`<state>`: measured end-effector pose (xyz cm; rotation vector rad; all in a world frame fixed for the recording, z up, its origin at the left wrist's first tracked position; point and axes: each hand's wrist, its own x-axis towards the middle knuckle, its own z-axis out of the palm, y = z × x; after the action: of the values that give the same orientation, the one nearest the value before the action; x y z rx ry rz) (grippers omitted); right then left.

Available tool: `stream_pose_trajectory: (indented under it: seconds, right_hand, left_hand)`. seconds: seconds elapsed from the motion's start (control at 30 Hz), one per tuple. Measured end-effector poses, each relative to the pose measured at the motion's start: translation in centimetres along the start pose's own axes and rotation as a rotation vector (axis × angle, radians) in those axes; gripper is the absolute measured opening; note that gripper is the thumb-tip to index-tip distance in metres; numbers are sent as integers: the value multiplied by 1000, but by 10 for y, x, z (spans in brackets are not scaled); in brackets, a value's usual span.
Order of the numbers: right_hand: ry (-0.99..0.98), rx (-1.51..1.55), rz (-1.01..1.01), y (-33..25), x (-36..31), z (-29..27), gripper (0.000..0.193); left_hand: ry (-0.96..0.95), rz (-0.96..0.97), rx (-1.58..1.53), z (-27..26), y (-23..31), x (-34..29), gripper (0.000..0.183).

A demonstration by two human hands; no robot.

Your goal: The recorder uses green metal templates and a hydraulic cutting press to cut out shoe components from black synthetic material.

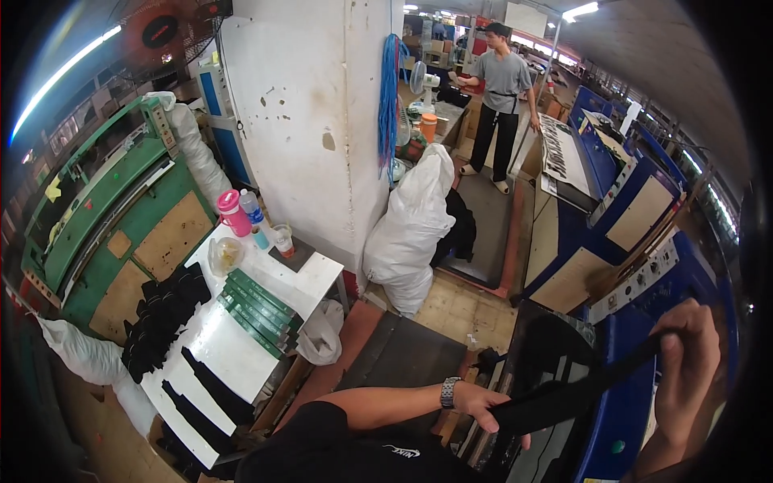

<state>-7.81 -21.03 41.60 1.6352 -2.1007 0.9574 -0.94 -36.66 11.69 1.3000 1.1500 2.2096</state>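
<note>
A long black fabric strip (581,391) is stretched between my two hands in front of the blue machine. My left hand (477,405), with a metal watch on its wrist, grips the lower left end, thumb on top and the other fingers partly under the cloth. My right hand (691,358) is raised higher on the right and pinches the other end. Below the strip lies the dark bed (547,346) of the blue machine (644,302), with a control panel of knobs behind it.
To the left, a white table (233,342) carries black fabric pieces (165,310), green flat bars (256,310), a pink jug (233,213) and cups. A stuffed white sack (412,229) leans by the pillar (310,121). Another person (499,92) stands beside a farther blue machine.
</note>
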Motion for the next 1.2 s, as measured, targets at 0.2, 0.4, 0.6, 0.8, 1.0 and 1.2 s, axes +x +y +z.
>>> stream_pose_trajectory:
  seconds: [0.2, 0.4, 0.6, 0.8, 1.0, 1.2]
  right_hand:
    - [118, -124, 9, 8, -13, -9, 7]
    - [145, 158, 164, 58, 7, 14, 11]
    - [60, 168, 173, 109, 17, 14, 16]
    - [18, 279, 203, 158, 28, 69, 27]
    - [-34, 61, 170, 252, 14, 81, 34]
    - [-355, 361, 187, 201, 81, 203, 21]
  left_hand:
    - [108, -67, -14, 20, 0, -3, 70]
    - [355, -156, -67, 18, 6, -7, 65]
    - [390, -37, -299, 27, -9, -16, 62]
    - [728, -169, -285, 69, -6, -61, 70]
    - [986, -130, 178, 105, -23, -126, 48]
    - [1347, -112, 374, 178, -23, -224, 34]
